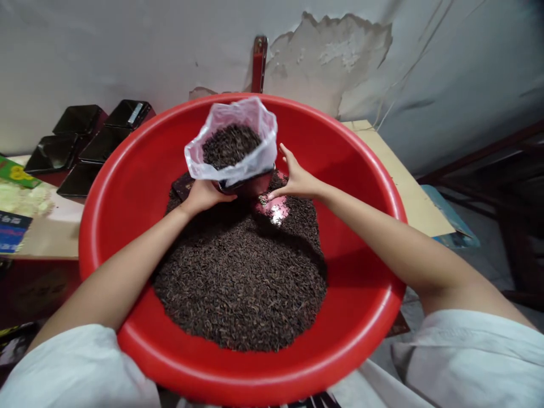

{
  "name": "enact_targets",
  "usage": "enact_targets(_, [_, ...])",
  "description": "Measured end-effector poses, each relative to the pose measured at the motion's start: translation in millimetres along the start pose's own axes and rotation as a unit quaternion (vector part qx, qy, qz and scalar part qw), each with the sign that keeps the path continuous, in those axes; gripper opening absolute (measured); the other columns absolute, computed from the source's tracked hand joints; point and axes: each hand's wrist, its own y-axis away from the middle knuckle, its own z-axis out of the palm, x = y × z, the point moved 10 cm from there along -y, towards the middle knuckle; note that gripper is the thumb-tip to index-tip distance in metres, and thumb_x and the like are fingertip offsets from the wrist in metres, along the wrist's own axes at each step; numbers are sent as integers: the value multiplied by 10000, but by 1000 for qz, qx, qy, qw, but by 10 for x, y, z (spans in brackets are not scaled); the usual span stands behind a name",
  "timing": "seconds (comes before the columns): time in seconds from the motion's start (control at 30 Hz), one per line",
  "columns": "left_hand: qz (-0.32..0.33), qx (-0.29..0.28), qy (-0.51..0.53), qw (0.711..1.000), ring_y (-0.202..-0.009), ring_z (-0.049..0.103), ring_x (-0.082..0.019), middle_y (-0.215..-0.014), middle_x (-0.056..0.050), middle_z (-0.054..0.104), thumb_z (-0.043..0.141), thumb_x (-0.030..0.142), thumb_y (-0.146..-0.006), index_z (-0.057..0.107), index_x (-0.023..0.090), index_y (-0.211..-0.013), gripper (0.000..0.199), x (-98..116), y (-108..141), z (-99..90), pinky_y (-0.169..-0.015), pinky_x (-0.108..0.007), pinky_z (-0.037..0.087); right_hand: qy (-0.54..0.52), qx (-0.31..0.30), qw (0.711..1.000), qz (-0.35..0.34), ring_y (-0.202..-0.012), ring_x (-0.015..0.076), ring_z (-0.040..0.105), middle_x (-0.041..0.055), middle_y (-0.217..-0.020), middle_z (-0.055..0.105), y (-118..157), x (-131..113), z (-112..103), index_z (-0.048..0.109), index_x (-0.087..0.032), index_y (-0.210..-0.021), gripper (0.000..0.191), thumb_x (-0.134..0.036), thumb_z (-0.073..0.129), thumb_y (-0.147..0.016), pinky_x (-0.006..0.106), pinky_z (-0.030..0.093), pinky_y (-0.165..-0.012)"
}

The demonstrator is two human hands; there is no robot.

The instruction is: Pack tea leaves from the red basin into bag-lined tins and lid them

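A large red basin (357, 317) holds a heap of dark, dry, leaf-like pieces (250, 272). Over the back of the heap is a dark container (260, 182) lined with a clear plastic bag (267, 136), its mouth spread open and filled with the same dark pieces. My left hand (204, 195) grips the container's lower left side. To the right of it, my right hand (297, 177) is open, fingers spread and curved beside the container, holding nothing. A dark flat-sided object (182, 186) lies partly behind my left hand on the heap.
Several black open boxes (80, 119) stand on the table (51, 241) at the left, near a green packet (17, 171) and a blue packet (12, 231). Behind the basin, a red upright object (259, 62) leans on the wall. A blue stool (450, 215) is at the right.
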Motion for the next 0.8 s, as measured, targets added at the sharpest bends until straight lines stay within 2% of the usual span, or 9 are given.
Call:
enact_targets(0.07, [-14,-62,-36,997,-1252,507,-328,-1229,-125,631,812,373,-534,591,125,-1109,664,-53,14,59,-1160,-494,270,1,-12,999,-40,-1473,324,103,159,-1588,58,20,-87,18,56,-152,-1508,1446,-592,858,-388,460,89,-1213])
enact_targets(0.13, [-8,-89,-55,994,-1231,528,-320,-1187,-96,660,790,366,-549,619,145,-1080,600,-25,30,91,-1152,-489,284,0,-20,998,-64,-1468,311,137,144,-1583,114,47,-159,57,72,-170,-1505,1430,-585,862,-388,445,86,-1216])
enact_targets(0.3, [57,-139,-81,985,-1110,606,-290,-1133,-84,687,771,401,-553,633,164,-1081,595,233,50,188,-1051,-419,420,-18,0,996,-91,-1462,311,158,145,-1546,206,100,-267,128,109,-171,-1492,1376,-598,845,-410,432,129,-1212])
enact_targets(0.43, [54,-237,-113,963,-1135,589,-316,-1127,-85,688,759,415,-522,648,192,-1056,589,301,77,235,-1075,-460,382,-20,-10,995,-95,-1457,313,170,139,-1527,235,132,-311,190,135,-186,-1476,1284,-595,816,-467,441,157,-1205])
enact_targets(0.5, [47,-271,-90,957,-1161,567,-330,-1149,-101,670,763,438,-508,635,193,-1091,646,391,113,185,-1080,-486,366,-12,-8,995,-94,-1448,319,188,152,-1523,240,135,-331,203,172,-179,-1456,1263,-591,817,-452,443,156,-1205])
enact_targets(0.57, [61,-219,-37,973,-1217,525,-323,-1271,-120,592,769,473,-527,551,193,-1230,787,602,103,-36,-1084,-485,358,-11,4,996,-91,-1431,326,223,168,-1503,273,132,-340,196,219,-162,-1428,1233,-605,811,-441,447,140,-1208])
enact_targets(0.67, [113,-48,-32,992,-1351,376,-326,-1433,-93,433,795,507,-557,398,252,-1371,941,985,135,-532,-1114,-465,329,-24,27,997,-66,-1412,335,254,176,-1455,336,124,-299,175,258,-147,-1390,1183,-626,795,-451,458,144,-1204])
enact_targets(0.73, [150,2,-100,984,-1378,325,-328,-1394,-47,478,781,500,-613,496,298,-1291,762,1202,208,-677,-1133,-466,304,-37,42,997,-49,-1397,339,278,181,-1435,352,122,-271,160,254,-142,-1378,1178,-617,797,-447,458,179,-1194])
enact_targets(0.8, [176,-8,-173,969,-1301,426,-308,-1222,-28,608,691,475,-729,652,296,-1057,376,1340,243,-646,-1123,-477,301,-50,47,997,-42,-1381,335,306,191,-1427,348,118,-263,159,239,-136,-1373,1176,-599,802,-450,450,212,-1184])
